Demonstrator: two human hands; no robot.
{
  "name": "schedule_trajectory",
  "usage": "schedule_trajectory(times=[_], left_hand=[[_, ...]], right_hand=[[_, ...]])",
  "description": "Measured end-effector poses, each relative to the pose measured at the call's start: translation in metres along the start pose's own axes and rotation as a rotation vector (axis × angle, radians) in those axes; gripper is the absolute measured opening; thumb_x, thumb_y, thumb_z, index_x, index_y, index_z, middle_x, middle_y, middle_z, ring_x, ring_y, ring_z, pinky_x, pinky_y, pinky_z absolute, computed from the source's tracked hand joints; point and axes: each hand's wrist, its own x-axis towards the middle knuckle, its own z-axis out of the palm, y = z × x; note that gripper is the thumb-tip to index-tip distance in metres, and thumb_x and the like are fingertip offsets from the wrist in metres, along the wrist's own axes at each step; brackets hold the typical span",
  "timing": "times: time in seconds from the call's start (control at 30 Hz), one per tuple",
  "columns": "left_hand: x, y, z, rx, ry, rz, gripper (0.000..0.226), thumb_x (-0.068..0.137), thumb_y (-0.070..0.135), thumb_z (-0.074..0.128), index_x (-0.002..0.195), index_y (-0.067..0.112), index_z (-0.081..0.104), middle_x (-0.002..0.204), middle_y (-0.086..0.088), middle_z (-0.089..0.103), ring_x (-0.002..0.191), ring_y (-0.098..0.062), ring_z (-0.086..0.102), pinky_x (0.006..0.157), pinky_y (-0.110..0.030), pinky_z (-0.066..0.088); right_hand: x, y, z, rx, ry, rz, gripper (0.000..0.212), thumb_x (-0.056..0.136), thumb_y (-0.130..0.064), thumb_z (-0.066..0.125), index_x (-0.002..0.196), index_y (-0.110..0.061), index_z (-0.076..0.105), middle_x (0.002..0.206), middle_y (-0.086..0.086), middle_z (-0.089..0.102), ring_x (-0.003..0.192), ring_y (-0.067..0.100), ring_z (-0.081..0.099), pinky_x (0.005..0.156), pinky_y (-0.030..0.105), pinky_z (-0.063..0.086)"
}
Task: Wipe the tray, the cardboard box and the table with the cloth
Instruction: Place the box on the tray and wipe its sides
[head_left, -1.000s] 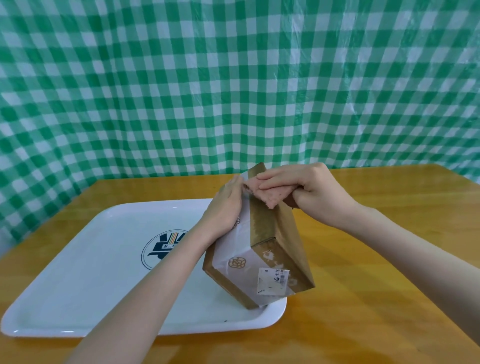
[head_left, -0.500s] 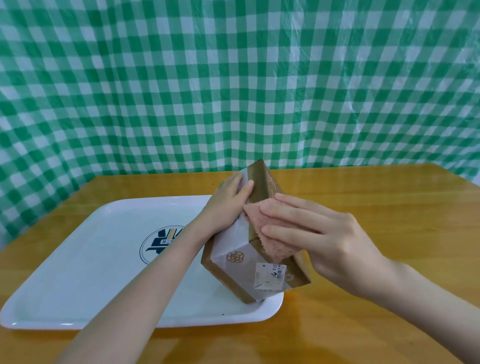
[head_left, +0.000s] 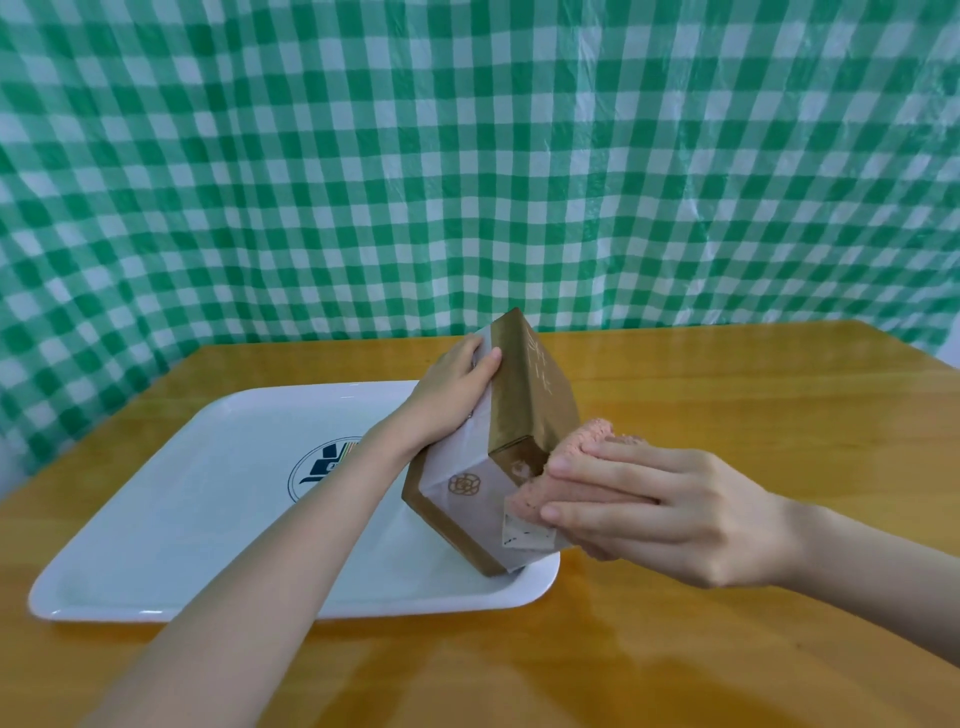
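Note:
A brown cardboard box (head_left: 532, 400) with a white paper band stands tilted on its lower corner at the near right corner of the white tray (head_left: 156, 519). My left hand (head_left: 447, 397) grips the box's upper left side, thumb on its front edge. My right hand (head_left: 675, 512) holds the pink cloth (head_left: 584, 441) against the box's lower right end, fingers laid straight over the cloth and thumb tucked beneath. Part of the cloth bulges out above my index finger. The tray lies on the wooden table (head_left: 753, 405).
A round dark logo (head_left: 324, 467) is printed in the tray's middle, partly behind my left forearm. A green-and-white checked plastic sheet (head_left: 467, 156) hangs behind the table's far edge. Bare tabletop lies to the right of and in front of the tray.
My right hand has slid the cloth down the box's right side, from the top edge to the lower end. The left hand keeps its grip; the box stays tilted on the tray.

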Motion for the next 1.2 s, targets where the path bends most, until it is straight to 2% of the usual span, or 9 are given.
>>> schedule_trajectory(times=[0.17, 0.3, 0.4, 0.5, 0.73, 0.83, 0.93, 1.07, 1.2], left_hand=[[0.002, -0.001, 0.002, 0.062, 0.004, 0.002, 0.043, 0.099, 0.045, 0.028, 0.120, 0.013, 0.049, 0.117, -0.005, 0.056, 0.109, -0.022, 0.052, 0.100, -0.047, 0.039], [0.000, -0.005, -0.002, 0.009, -0.004, -0.010, 0.044, 0.100, 0.045, 0.027, 0.126, 0.016, 0.047, 0.125, -0.002, 0.054, 0.116, -0.020, 0.049, 0.105, -0.046, 0.034], [0.003, -0.002, 0.002, 0.064, 0.014, -0.007, 0.044, 0.100, 0.044, 0.028, 0.118, 0.010, 0.050, 0.116, -0.007, 0.056, 0.109, -0.023, 0.052, 0.100, -0.046, 0.038], [0.006, -0.001, 0.004, 0.107, 0.016, -0.010, 0.043, 0.100, 0.043, 0.028, 0.116, 0.009, 0.050, 0.113, -0.009, 0.056, 0.107, -0.025, 0.053, 0.098, -0.046, 0.039], [0.005, -0.001, 0.003, 0.115, 0.006, -0.008, 0.042, 0.100, 0.043, 0.026, 0.120, 0.014, 0.048, 0.116, -0.002, 0.056, 0.110, -0.021, 0.051, 0.103, -0.047, 0.034], [0.004, -0.002, 0.004, 0.119, 0.008, 0.001, 0.042, 0.100, 0.044, 0.026, 0.120, 0.014, 0.049, 0.116, -0.002, 0.056, 0.109, -0.021, 0.051, 0.103, -0.047, 0.034], [0.004, -0.002, 0.003, 0.112, 0.015, -0.004, 0.042, 0.099, 0.045, 0.026, 0.119, 0.016, 0.049, 0.117, 0.000, 0.057, 0.110, -0.020, 0.051, 0.104, -0.047, 0.033], [0.002, -0.004, 0.002, 0.084, 0.013, 0.005, 0.042, 0.099, 0.045, 0.026, 0.118, 0.016, 0.050, 0.117, 0.001, 0.057, 0.111, -0.019, 0.051, 0.105, -0.048, 0.032], [0.004, -0.002, 0.005, 0.116, 0.027, -0.005, 0.045, 0.099, 0.045, 0.027, 0.119, 0.011, 0.049, 0.118, -0.005, 0.057, 0.110, -0.022, 0.051, 0.105, -0.047, 0.033]], right_hand=[[-0.006, -0.014, -0.009, -0.018, -0.047, 0.035, 0.016, 0.086, -0.012, 0.070, 0.099, -0.002, 0.072, 0.117, 0.005, 0.067, 0.119, 0.032, 0.056, 0.090, 0.042, 0.052], [-0.013, -0.019, -0.006, -0.027, -0.074, 0.059, 0.018, 0.087, -0.012, 0.068, 0.102, -0.004, 0.068, 0.118, 0.005, 0.067, 0.119, 0.033, 0.056, 0.089, 0.041, 0.053], [-0.027, -0.013, -0.001, -0.006, -0.096, 0.049, 0.020, 0.088, -0.012, 0.067, 0.105, -0.006, 0.058, 0.119, 0.004, 0.066, 0.118, 0.034, 0.056, 0.089, 0.041, 0.053], [-0.035, -0.014, -0.004, 0.005, -0.120, 0.037, 0.019, 0.086, -0.013, 0.069, 0.104, -0.004, 0.068, 0.119, 0.004, 0.067, 0.119, 0.033, 0.057, 0.089, 0.040, 0.053], [-0.036, -0.022, -0.008, 0.021, -0.156, 0.038, 0.015, 0.086, -0.011, 0.068, 0.098, -0.003, 0.070, 0.117, 0.007, 0.068, 0.118, 0.035, 0.057, 0.085, 0.041, 0.053], [-0.009, -0.022, -0.016, -0.020, -0.081, 0.018, 0.012, 0.085, -0.014, 0.071, 0.092, -0.005, 0.076, 0.119, 0.006, 0.066, 0.120, 0.032, 0.056, 0.089, 0.039, 0.052], [0.017, -0.018, -0.017, -0.093, -0.012, 0.023, 0.014, 0.089, -0.012, 0.066, 0.097, -0.004, 0.075, 0.122, 0.007, 0.064, 0.121, 0.033, 0.054, 0.093, 0.040, 0.051], [0.015, -0.016, -0.002, -0.161, -0.041, 0.071, 0.018, 0.092, -0.006, 0.060, 0.103, -0.004, 0.073, 0.127, 0.007, 0.061, 0.123, 0.035, 0.051, 0.095, 0.042, 0.049], [-0.010, -0.026, 0.002, -0.135, -0.133, 0.071, 0.021, 0.087, -0.006, 0.063, 0.105, -0.004, 0.073, 0.128, 0.005, 0.060, 0.127, 0.030, 0.049, 0.100, 0.041, 0.046]])
